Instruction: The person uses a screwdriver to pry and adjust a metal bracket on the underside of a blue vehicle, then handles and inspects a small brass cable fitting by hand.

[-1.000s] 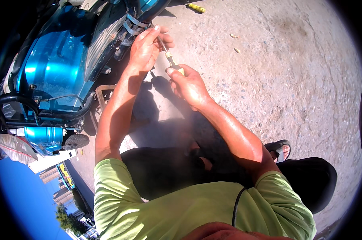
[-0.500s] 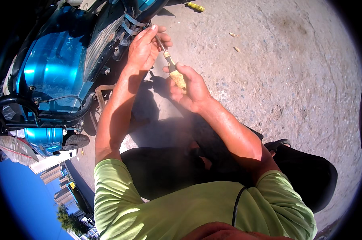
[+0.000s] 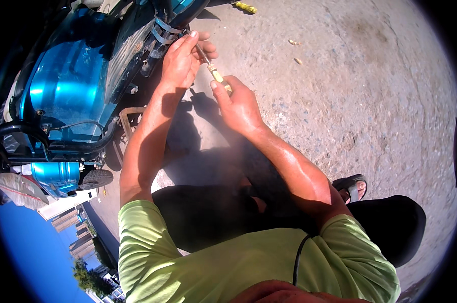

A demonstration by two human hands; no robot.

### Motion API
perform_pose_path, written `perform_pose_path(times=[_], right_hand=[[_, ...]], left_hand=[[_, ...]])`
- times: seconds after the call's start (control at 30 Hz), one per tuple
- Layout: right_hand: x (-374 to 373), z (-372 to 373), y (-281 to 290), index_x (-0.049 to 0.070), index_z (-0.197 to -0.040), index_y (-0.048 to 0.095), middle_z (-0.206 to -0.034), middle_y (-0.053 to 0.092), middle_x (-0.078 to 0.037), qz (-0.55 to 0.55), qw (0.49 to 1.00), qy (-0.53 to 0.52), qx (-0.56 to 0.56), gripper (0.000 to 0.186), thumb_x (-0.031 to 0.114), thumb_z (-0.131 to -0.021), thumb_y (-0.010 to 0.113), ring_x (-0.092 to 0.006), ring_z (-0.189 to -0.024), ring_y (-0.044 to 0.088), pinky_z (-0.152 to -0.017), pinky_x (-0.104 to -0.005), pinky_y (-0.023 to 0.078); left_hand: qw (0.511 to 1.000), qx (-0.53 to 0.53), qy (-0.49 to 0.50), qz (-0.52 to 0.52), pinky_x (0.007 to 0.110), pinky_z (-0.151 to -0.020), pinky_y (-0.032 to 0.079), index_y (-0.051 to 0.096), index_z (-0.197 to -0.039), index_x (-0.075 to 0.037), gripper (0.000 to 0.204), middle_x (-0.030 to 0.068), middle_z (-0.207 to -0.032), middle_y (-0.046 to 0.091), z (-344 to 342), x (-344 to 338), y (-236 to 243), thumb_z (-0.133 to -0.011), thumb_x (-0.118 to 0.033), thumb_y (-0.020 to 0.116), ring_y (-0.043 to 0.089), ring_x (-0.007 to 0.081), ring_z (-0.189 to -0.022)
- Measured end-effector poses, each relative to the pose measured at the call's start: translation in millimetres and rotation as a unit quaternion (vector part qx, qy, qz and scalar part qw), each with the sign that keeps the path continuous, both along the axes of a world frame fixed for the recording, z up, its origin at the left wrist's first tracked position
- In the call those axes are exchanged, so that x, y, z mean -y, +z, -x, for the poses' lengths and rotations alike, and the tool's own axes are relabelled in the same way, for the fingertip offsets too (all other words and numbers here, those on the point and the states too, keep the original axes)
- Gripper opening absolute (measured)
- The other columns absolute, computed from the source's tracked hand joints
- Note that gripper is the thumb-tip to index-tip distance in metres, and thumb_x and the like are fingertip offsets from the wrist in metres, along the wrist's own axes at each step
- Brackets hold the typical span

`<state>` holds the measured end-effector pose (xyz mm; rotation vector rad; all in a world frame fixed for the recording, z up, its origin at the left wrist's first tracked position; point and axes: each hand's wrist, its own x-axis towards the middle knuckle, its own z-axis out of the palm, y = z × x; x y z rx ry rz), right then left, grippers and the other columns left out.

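Observation:
A screwdriver [image 3: 217,74] with a worn yellowish handle and a thin metal shaft points up and left toward the vehicle's dark frame. My right hand [image 3: 237,104] is closed around its handle, back of the hand up and thumb along the grip. Up by the frame, my left hand [image 3: 182,61] curls loosely about the shaft, its thumb near the frame and its other fingers beyond the shaft. The screwdriver's tip is hidden there. Just above this hand, metal bands [image 3: 165,31] wrap a dark tube on the frame.
A blue vehicle with a shiny panel [image 3: 66,86] and black tubular bars [image 3: 21,126] fills the left side. Another yellow-handled tool [image 3: 245,7] lies on the rough concrete ground [image 3: 339,101] at the top. A rusty metal frame piece [image 3: 129,115] stands beside my left forearm.
My right hand has rolled over on the screwdriver handle, so its back now faces up and covers more of the handle. My left hand keeps its place. My sandalled foot shows more.

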<state>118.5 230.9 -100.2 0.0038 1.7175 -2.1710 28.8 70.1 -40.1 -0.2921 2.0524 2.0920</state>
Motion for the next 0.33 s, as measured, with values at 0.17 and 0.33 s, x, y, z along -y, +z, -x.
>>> perform_pose_path(times=[0.17, 0.33], right_hand=[[-10, 4, -5, 0.006, -0.115, 0.063, -0.07, 0.058, 0.003, 0.602, 0.68, 0.158, 0.388, 0.041, 0.043, -0.1, 0.052, -0.008, -0.047, 0.046, -0.046, -0.0235, 0.036], [7, 1, -33, 0.008, -0.125, 0.06, -0.076, 0.059, 0.001, 0.635, 0.662, 0.232, 0.323, 0.057, 0.057, -0.096, 0.053, -0.0071, -0.049, 0.046, -0.046, -0.0216, 0.035]], left_hand=[[1.0, 0.008, 0.0, -0.015, 0.035, -0.075, 0.054, 0.061, -0.114, -0.001, 0.033, 0.0106, -0.087, 0.07, 2, 1, 0, -0.105, -0.031, 0.05, 0.068, 0.0228, -0.08], [0.999, 0.004, -0.014, -0.029, 0.034, -0.076, 0.054, 0.061, -0.115, -0.001, 0.033, 0.0108, -0.088, 0.07, 3, 4, -1, -0.104, -0.031, 0.051, 0.068, 0.023, -0.08]])
